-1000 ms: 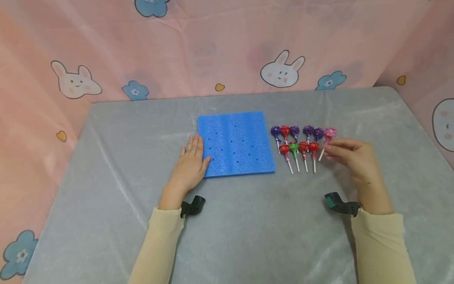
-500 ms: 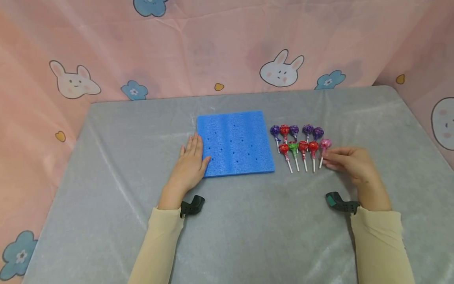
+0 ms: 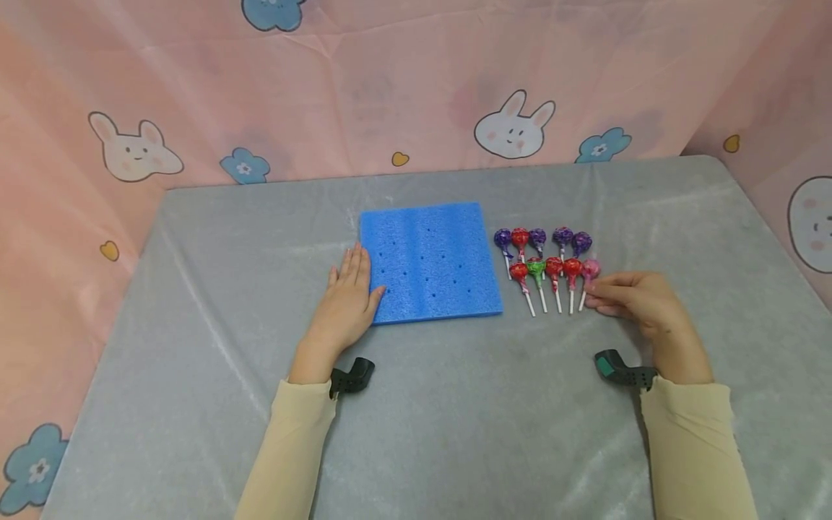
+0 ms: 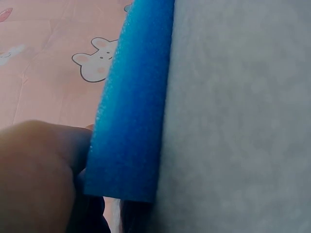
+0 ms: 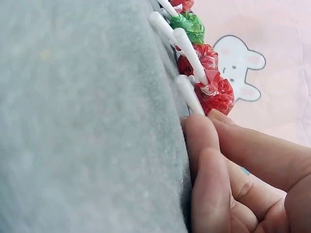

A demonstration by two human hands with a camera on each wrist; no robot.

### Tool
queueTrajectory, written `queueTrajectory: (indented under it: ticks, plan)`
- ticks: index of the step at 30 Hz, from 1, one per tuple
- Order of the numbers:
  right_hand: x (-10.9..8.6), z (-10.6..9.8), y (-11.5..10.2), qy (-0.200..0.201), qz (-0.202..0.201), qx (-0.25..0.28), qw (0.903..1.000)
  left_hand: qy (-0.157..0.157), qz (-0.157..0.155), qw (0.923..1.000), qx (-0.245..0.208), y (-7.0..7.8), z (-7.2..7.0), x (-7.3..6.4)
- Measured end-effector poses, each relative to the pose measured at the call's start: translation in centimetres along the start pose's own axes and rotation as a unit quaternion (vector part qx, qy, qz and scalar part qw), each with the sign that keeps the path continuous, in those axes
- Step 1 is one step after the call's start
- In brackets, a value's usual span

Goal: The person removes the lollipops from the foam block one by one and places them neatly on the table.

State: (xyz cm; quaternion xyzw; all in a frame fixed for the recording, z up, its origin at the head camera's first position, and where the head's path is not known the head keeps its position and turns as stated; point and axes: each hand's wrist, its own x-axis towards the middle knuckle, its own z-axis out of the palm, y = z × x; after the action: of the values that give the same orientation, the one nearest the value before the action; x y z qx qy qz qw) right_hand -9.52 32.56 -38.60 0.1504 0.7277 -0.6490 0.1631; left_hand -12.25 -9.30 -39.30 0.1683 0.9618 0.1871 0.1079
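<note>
A blue foam board (image 3: 434,261) dotted with small holes lies flat on the table. Along its left edge rests my left hand (image 3: 343,300), fingers straight and together, thumb over the near corner. The left wrist view shows the board's side edge (image 4: 129,111) beside that hand. To the right, my right hand (image 3: 640,307) pinches a pink-wrapped lollipop (image 3: 591,269) at the right end of the front row. Its white stick (image 5: 188,94) juts past the fingertips in the right wrist view, where its head is hidden. Red lollipops (image 3: 572,268) and a green lollipop (image 3: 536,268) lie beside it.
Behind the front row lie purple lollipops (image 3: 562,237) and a red lollipop (image 3: 520,237), with a gap within that back row. Grey cloth covers the table (image 3: 468,412). A pink printed curtain (image 3: 364,87) stands along the back and sides.
My right hand has brought the pink lollipop toward me and left, from beside the back row to the end of the front row. My left hand stays on the board.
</note>
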Motion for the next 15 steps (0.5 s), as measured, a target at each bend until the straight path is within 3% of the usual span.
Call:
queueTrajectory:
  ticks: [11,15]
  plan:
    - [-0.2,-0.5,-0.2,0.003,-0.003,-0.110,0.9939,-0.014,-0.010,0.9998,0.007,0.1,0.3,0.3]
    - [-0.9,-1.1,-0.2,0.042,-0.026,-0.118,0.9917,0.006,0.004,0.9999,-0.014,-0.1,0.3,0.3]
